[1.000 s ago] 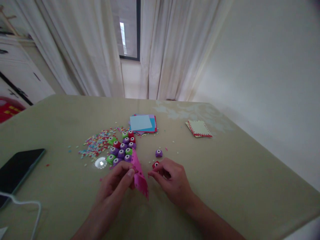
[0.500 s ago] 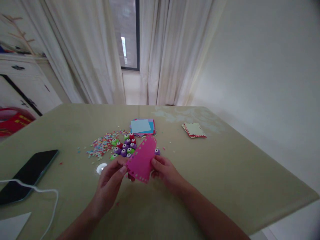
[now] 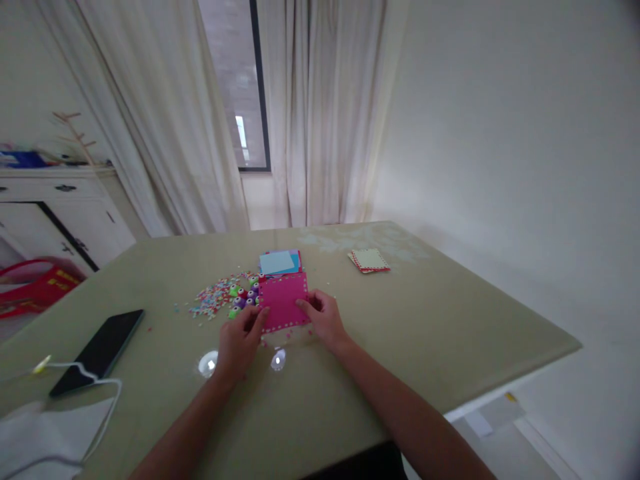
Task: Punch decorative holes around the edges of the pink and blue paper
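Observation:
A square of pink paper [image 3: 284,301] with small holes punched along its edges is held up before me, flat side facing me. My left hand [image 3: 240,341] pinches its lower left edge between thumb and fingers. On the right edge, my right hand [image 3: 323,317] grips it with the thumb in front. Behind the sheet, partly covered by it, stand several small punches with eye-like tops [image 3: 243,298] in green, purple and red. A heap of coloured paper bits [image 3: 214,297] lies left of them. Stacked coloured paper [image 3: 277,263] shows just beyond the pink square.
Cream and red hole-edged squares [image 3: 370,259] lie at the back right of the table. A black phone [image 3: 100,351] and a white cable [image 3: 117,393] are at left, near white paper [image 3: 70,430]. Two shiny round spots [image 3: 208,364] show on the tabletop. A dark object [image 3: 360,463] is at the bottom edge.
The pink paper has turned from a tilted, curved position to a squared, flatter one facing me. Both hands still hold it. The camera view has shifted, showing more of the near table.

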Demonstrator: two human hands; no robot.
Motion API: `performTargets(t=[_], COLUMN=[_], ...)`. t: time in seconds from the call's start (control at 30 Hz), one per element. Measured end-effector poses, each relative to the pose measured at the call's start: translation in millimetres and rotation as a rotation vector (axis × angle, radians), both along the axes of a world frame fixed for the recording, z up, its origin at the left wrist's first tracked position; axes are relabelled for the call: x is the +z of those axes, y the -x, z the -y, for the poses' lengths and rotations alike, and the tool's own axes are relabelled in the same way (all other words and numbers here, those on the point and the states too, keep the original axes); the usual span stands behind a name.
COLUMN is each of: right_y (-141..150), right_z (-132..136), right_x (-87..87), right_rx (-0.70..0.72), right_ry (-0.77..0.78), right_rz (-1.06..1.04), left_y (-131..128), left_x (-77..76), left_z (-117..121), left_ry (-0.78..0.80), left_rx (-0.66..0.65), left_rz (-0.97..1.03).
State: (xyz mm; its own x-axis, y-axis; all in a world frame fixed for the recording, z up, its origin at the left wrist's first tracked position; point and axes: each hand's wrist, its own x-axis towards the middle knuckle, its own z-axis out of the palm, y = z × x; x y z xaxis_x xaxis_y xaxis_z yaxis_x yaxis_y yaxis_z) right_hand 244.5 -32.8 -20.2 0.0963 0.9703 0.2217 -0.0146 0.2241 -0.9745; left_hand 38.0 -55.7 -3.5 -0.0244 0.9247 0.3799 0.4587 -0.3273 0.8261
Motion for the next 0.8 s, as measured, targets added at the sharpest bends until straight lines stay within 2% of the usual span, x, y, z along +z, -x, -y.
performTargets(t=[0.13,0.23,0.33,0.47,0.57,0.63,0.7,0.8], right_y=[-3,-21,-65,-143,-181,-192,-193,-186], right_z=[-3,-10,-22,-43,-65,-80,-92,-103], right_x=[-4.0,-3.3,10.6,49.3,73.1,76.8,69.7,47.5], right_rx=[-0.170,-0.379,-0.631,-0.925,-0.926,-0.857,-0.777,-0.665], right_ry=[-0.058,-0.093,-0.125,-0.150,-0.117,-0.061,0.018,0.150], right_rz=[0.069,0.122,0.204,0.401,0.621,0.778,0.916,1.069], left_y=[1,4,6,3,-1,-3,-4,-3], left_x=[-8.1,-14.4,-19.7,-26.1,-30.6,-33.0,-34.6,-35.0], left_z=[2,0,-2,-4,-4,-5,-6,-6], left_ry=[-0.037,-0.058,-0.085,-0.125,-0.146,-0.160,-0.177,-0.216], left_rx=[-0.027,-0.053,-0.046,-0.094,-0.149,-0.175,-0.183,-0.160], left_rz=[-0.098,-0.148,-0.182,-0.239,-0.280,-0.302,-0.321,-0.351])
